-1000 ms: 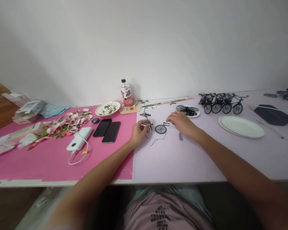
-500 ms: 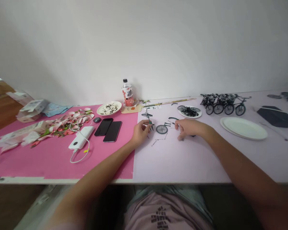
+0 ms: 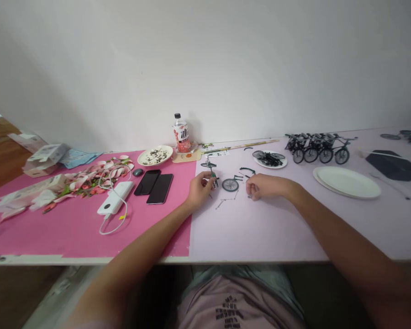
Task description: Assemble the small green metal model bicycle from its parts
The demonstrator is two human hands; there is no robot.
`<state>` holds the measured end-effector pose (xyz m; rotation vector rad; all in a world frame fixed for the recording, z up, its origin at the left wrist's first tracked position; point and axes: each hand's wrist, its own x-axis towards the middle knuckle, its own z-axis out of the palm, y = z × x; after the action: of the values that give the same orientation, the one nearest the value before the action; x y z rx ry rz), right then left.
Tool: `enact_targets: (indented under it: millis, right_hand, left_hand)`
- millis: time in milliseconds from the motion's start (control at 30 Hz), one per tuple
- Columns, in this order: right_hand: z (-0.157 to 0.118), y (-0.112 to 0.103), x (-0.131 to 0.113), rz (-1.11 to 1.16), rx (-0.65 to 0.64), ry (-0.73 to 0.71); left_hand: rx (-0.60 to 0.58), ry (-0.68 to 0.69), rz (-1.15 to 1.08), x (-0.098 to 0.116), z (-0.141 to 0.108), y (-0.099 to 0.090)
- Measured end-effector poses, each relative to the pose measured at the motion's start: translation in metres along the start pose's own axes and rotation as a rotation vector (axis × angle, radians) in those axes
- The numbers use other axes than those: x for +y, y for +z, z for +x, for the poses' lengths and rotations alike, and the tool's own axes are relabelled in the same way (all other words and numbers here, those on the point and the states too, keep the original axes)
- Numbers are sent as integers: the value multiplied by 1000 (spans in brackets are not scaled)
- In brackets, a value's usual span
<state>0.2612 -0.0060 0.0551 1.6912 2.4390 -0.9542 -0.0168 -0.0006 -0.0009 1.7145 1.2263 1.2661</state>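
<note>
My left hand [image 3: 200, 188] is closed on a partly built miniature bicycle [image 3: 208, 164], with one dark wheel and its handlebar showing beyond the fingertips. My right hand [image 3: 263, 185] is low over the lilac tabletop, fingers pinched together; a tiny dark piece shows at the fingertips, too small to name. Between the hands lies a loose spoked wheel [image 3: 230, 184] with a dark green frame part against it. A curved green-black strip [image 3: 247, 171] lies just beyond my right hand. Thin grey rods [image 3: 223, 201] lie nearer to me.
A white plate [image 3: 283, 164] holds black parts and wheels. Several assembled miniature bicycles [image 3: 317, 150] stand behind it, right of centre. Stacked white plates [image 3: 349, 183] lie at right. On the pink left side are two phones [image 3: 160, 188], a power strip [image 3: 115, 197] and petals [image 3: 99, 176].
My right hand has moved slightly left and its fingers have drawn together. My left hand stays in place with the miniature bicycle.
</note>
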Motion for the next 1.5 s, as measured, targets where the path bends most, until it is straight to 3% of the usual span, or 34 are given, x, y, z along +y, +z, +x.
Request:
enact_targets:
  millis: [133,433,700,833,1100,1300,1500]
  right_hand:
    - [-7,-1,-13,-54,95,-67]
    - [7,26,-29,12,554,-287]
    - [26,49,-30,83,752,-598]
    - [35,58,-28,174,856,-586]
    - [34,65,-37,121,930,-649]
    - [34,67,-38,178,933,-494]
    - [34,66,-40,129,960,-566]
  left_hand:
    - [0,10,-11,0,0,0]
    - [-6,33,11,6,-4,2]
    - [-20,106,54,7,-5,4]
    - [-34,115,64,6,-5,3]
    - [-47,139,71,4,-5,5]
    - [-54,117,62,5,-6,5]
    - [-66,137,70,4,-6,5]
